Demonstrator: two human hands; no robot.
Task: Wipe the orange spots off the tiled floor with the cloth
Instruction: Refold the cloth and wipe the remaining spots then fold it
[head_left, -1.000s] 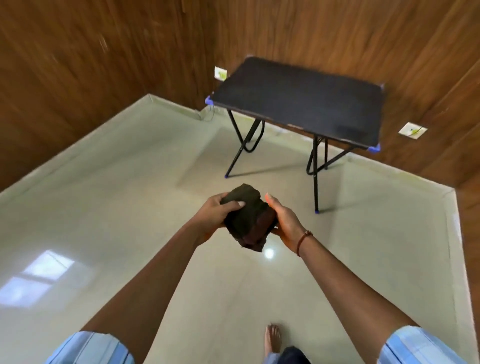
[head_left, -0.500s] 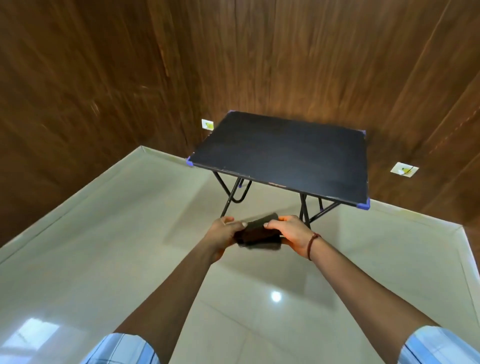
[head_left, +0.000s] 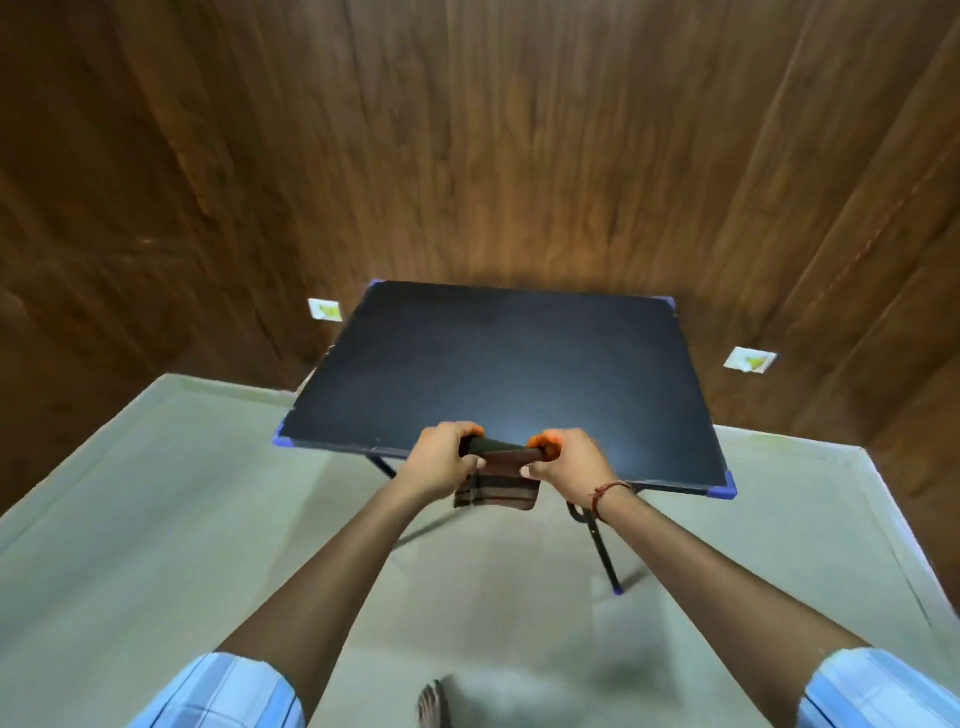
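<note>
Nearest the camera, a bare foot (head_left: 430, 704) stands on the pale tiled floor (head_left: 156, 519), flanked by two light blue striped sleeves (head_left: 228, 693). Both forearms extend forward at about chest height. The left hand (head_left: 441, 462) and the right hand (head_left: 563, 465) are each closed around an upper corner of the cloth (head_left: 498, 475), a dark folded piece with brown stripes; its top edge is drawn taut between the fists and the remainder hangs freely below them, clear of the floor. A red thread bracelet (head_left: 605, 496) circles the right wrist. The drape suggests a soft, light fabric that will conform to the tiles and offer little resistance; for wiping it is probably best bunched or folded into a pad under one palm, since a grip at the corners alone gives no downward pressure. No orange spots can be made out on the visible floor, which is blurred; the fingertips appear orange-tinted. Beyond the hands stands a folding table (head_left: 509, 374) with a dark top, blue corner caps and black legs. Behind it rise wood-panelled walls (head_left: 519, 156), each bearing a small white plate (head_left: 324, 310) low down.
</note>
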